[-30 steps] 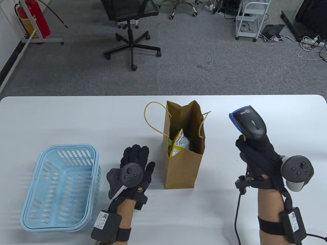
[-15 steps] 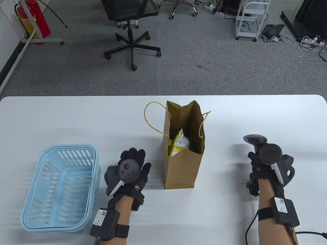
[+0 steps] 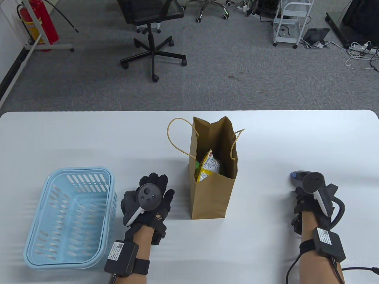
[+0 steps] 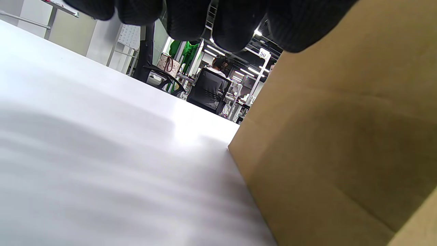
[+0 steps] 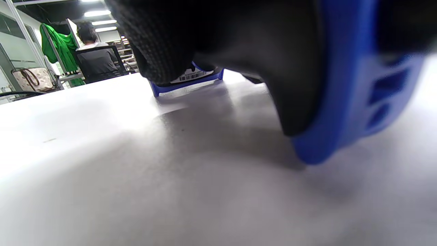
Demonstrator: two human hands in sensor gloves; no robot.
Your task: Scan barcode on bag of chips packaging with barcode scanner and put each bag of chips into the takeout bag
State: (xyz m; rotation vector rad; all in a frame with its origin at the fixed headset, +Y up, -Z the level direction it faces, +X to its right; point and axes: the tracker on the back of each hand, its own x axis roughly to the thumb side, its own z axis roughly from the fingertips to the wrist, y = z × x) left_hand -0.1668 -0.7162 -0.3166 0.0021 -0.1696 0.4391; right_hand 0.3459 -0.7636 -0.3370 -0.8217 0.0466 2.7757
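A brown paper takeout bag [image 3: 211,193] stands upright at mid-table, its mouth facing up. A yellow-green bag of chips [image 3: 209,167] shows inside it. My left hand [image 3: 154,182] lies flat on the table just left of the bag, fingers relaxed and holding nothing. The left wrist view shows its fingertips [image 4: 191,17] above the table and the bag's side [image 4: 341,143] close by. My right hand [image 3: 301,199] grips the black-and-blue barcode scanner [image 3: 298,175] low at the table's right. In the right wrist view the scanner's blue edge [image 5: 355,102] touches the tabletop.
A light blue plastic basket [image 3: 71,216] with nothing in it sits at the front left. The scanner's cable [image 3: 339,211] loops by my right wrist. Beyond the white table [image 3: 118,139] are an office chair [image 3: 151,26] and a cart [image 3: 291,20].
My right hand has turned over and lowered the scanner from upright down onto the table, moving nearer to me. My left hand has slid slightly back. The bag has not moved.
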